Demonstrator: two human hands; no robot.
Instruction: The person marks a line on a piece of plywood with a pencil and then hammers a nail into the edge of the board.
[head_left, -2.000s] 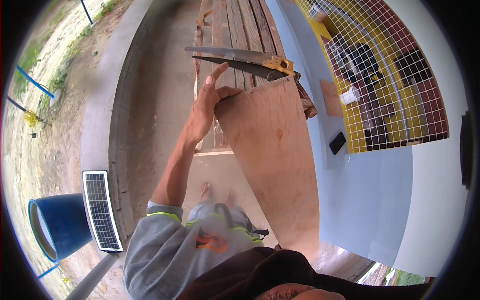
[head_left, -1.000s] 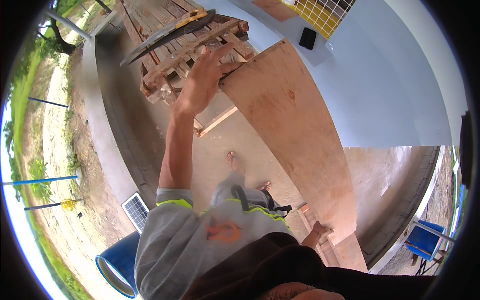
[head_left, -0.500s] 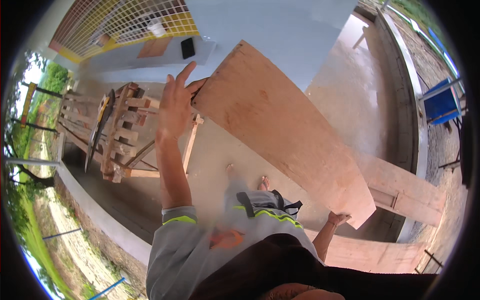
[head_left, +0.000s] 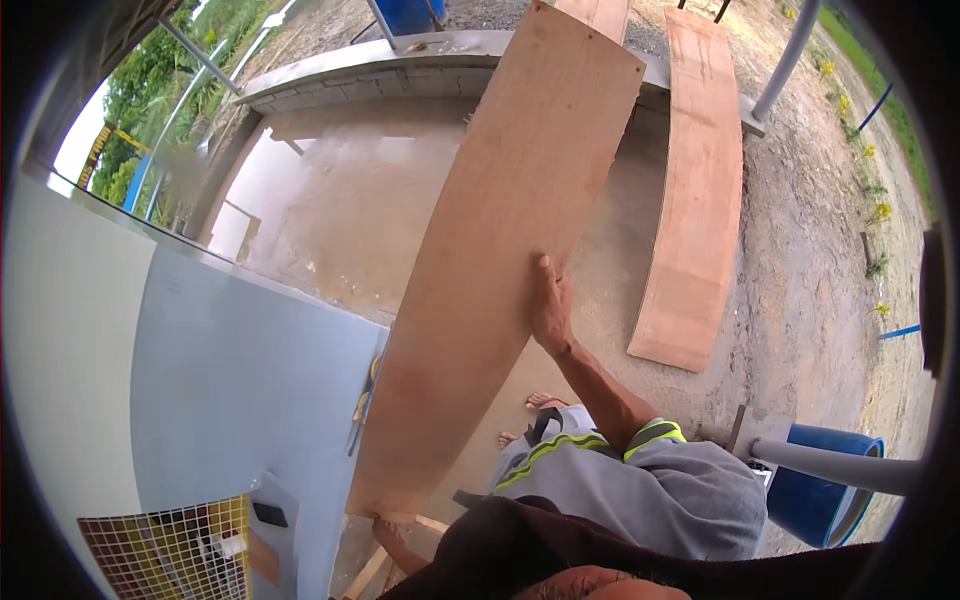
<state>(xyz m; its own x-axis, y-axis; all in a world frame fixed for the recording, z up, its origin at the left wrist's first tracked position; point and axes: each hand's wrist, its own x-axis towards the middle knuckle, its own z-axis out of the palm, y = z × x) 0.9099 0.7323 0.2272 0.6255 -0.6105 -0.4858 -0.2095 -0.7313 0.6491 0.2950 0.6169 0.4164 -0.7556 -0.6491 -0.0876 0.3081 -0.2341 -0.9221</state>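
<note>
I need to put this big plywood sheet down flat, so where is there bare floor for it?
Bare concrete floor lies left of the held plywood sheet, bordered by the low block wall and the grey wall. It is crowded on the other side: a second board lies there, with a blue barrel nearer.

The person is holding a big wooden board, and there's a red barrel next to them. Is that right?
Not quite. The barrel is blue, not red; the head view shows it at the lower right. The rest holds: the person is holding the big wooden board, with one hand gripping its edge.
</note>
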